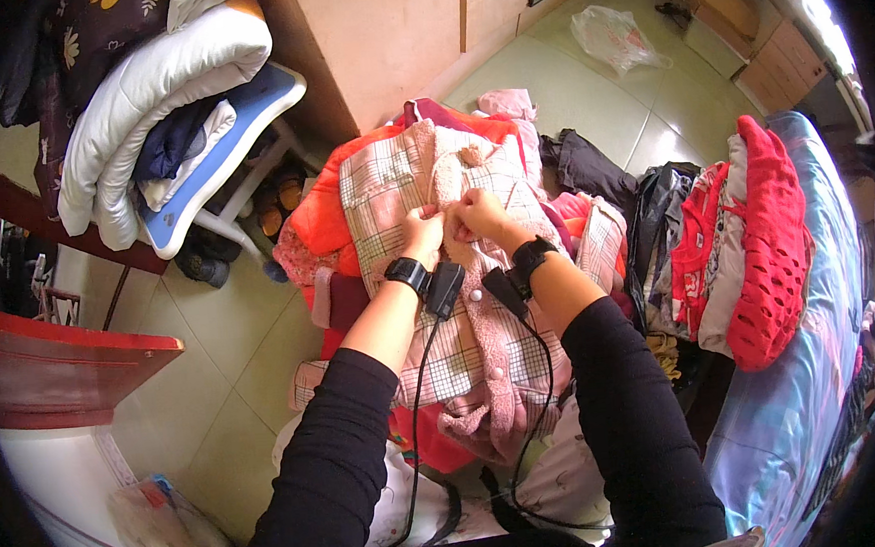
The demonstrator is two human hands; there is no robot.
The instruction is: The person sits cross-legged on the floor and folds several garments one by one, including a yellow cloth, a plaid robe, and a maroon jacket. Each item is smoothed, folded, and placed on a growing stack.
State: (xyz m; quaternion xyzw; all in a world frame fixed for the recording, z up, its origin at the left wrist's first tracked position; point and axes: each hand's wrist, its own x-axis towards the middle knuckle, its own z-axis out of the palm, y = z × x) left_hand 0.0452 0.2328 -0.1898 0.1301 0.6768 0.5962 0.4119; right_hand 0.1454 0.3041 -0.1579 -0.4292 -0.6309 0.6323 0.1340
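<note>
A pink plaid jacket (379, 179) with fleece trim lies front up on a heap of clothes before me. My left hand (423, 233) pinches the left edge of its fleece front placket (478, 331). Close beside it, my right hand (483, 214) grips the placket's other side, fingers bent into the fabric. Whatever lies between my fingertips is hidden. Lower on the placket show pale round snap buttons (475, 295). Orange-red clothing (322, 224) sticks out from under the jacket. Both wrists carry black straps with cabled devices.
On the right, folded clothes and a red knitted garment (771, 253) rest by a blue shiny cover (778, 433). A blue-topped folding table (247, 112) with a white quilt (162, 72) stands at left. A plastic bag (611, 37) lies on the tiled floor. A red wooden edge (75, 363) juts in.
</note>
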